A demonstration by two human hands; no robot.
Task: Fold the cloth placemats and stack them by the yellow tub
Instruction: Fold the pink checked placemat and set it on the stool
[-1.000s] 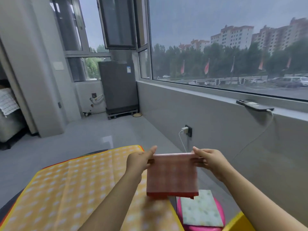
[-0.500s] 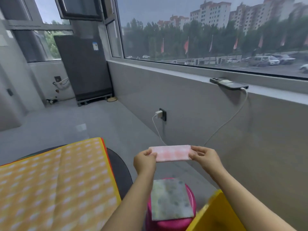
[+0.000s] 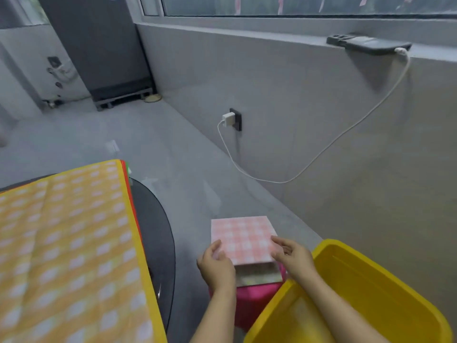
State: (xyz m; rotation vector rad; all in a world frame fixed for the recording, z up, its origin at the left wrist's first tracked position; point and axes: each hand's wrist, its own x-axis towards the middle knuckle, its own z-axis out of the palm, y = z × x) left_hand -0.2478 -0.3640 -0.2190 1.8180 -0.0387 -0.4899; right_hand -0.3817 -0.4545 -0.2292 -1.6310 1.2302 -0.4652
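The folded pink checked placemat (image 3: pixel 243 240) lies low in the frame's centre, on a greenish folded mat (image 3: pixel 259 276) atop a pink stool (image 3: pixel 249 300), just beside the yellow tub (image 3: pixel 376 288). It looks light, soft and floppy, so hold its two side edges. Your left hand (image 3: pixel 217 266) and right hand (image 3: pixel 293 256) have their fingers curled pinching those edges.

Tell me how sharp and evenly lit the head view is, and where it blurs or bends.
Head view: soft daylight, no hard glare; the orange checked cloth at lower left is smeared by motion blur; the folded pink checked placemat, both hands on it, and the yellow plastic tub look slightly soft; the grey window ledge slants from wide-angle distortion; the dark phone throws a faint shadow on the wall.
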